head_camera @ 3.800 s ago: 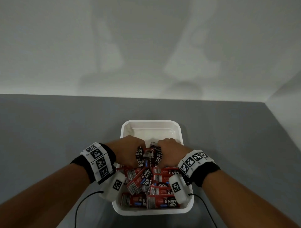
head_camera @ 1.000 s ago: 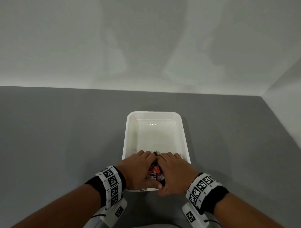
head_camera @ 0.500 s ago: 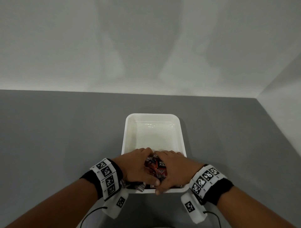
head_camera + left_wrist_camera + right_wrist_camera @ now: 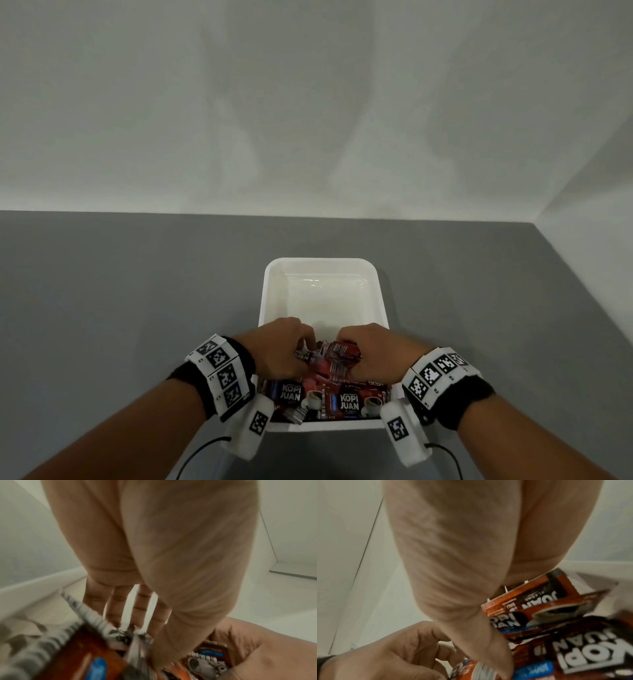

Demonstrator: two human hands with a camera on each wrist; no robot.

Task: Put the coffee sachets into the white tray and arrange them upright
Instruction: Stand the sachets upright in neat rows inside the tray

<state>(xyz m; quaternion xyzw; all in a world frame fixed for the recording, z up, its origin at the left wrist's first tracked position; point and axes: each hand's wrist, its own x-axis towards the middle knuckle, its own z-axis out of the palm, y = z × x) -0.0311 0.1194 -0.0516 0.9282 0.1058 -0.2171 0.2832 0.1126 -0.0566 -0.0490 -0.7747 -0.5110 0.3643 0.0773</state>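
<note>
Hands drawn apart, sachets uncovered, left wrist shows fingers straight

"KOPI JUAN" stood in white letters on the coffee sachets (upside down in the right wrist view).

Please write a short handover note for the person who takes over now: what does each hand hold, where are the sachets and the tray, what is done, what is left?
Left hand: fingers curled on sachets in the pile.
Right hand: grips a small bunch of sachets.
Coffee sachets: all those in view are inside the white tray, crowded at its near end, many lying flat or tilted. The far half of the tray is bare.
Done: sachets are in the tray.
Left: stand them upright in rows, probably using the free far half.
</note>
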